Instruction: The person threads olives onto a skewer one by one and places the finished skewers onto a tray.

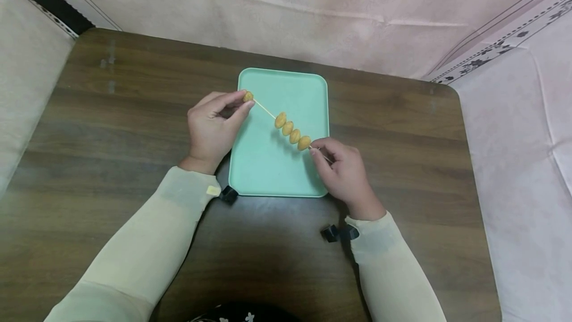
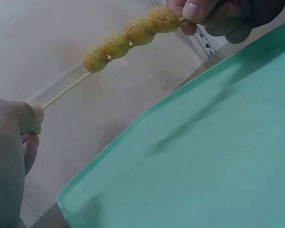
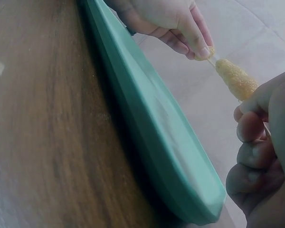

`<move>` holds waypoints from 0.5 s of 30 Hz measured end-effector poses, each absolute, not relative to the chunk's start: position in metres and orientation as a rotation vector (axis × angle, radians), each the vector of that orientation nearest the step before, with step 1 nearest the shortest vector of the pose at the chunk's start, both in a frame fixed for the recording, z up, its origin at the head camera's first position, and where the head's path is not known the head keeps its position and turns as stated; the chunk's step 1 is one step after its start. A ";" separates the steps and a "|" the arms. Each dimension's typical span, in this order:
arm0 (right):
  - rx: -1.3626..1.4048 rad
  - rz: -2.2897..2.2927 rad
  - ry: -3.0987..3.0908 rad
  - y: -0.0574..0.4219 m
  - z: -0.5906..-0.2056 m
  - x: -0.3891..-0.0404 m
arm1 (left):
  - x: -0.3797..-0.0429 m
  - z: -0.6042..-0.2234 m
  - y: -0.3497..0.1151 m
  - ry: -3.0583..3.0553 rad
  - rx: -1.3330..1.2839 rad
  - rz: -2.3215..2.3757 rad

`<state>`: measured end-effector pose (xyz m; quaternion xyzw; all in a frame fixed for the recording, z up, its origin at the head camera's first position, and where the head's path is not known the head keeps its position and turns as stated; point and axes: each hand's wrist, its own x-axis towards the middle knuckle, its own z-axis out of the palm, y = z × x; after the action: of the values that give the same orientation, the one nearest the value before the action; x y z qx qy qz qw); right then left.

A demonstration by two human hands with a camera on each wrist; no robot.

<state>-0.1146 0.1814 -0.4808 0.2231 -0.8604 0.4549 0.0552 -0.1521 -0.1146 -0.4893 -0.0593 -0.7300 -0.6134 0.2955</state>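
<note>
A thin wooden skewer [image 1: 265, 109] slants above the mint-green tray [image 1: 268, 173], held at both ends. Several golden-brown, wrinkled fried balls [image 2: 138, 31] sit packed together on it, close to my right hand [image 1: 341, 168]. Thumb and fingers of that hand pinch the skewer just below the lowest ball. At the far upper end, my left hand [image 1: 214, 125] pinches one more fried ball [image 1: 248, 96] between thumb and forefinger, right at the skewer's tip. A bare stretch of stick separates this ball from the others. In the left wrist view the left fingers mostly hide it.
Under the tray is a dark wood-grain table [image 1: 134, 113], bordered at the back and sides by pale patterned cloth [image 1: 313, 9]. Small black devices sit at both wrists, beside the cream sleeves [image 1: 143, 232]. A dark rounded shape [image 1: 246, 312] shows at the front edge.
</note>
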 end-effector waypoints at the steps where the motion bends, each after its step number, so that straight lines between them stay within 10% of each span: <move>1: 0.676 1.381 -2.612 0.181 -0.480 -0.115 | -0.152 -0.489 -0.115 -1.943 -0.157 -1.630; 15: 0.658 1.396 -2.617 0.176 -0.480 -0.113 | -0.148 -0.483 -0.109 -1.804 -0.089 -1.926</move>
<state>-0.1132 0.1763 -0.4798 0.2163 -0.8601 0.4590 0.0518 -0.1476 -0.1093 -0.4832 -0.0326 -0.6619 -0.7066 0.2481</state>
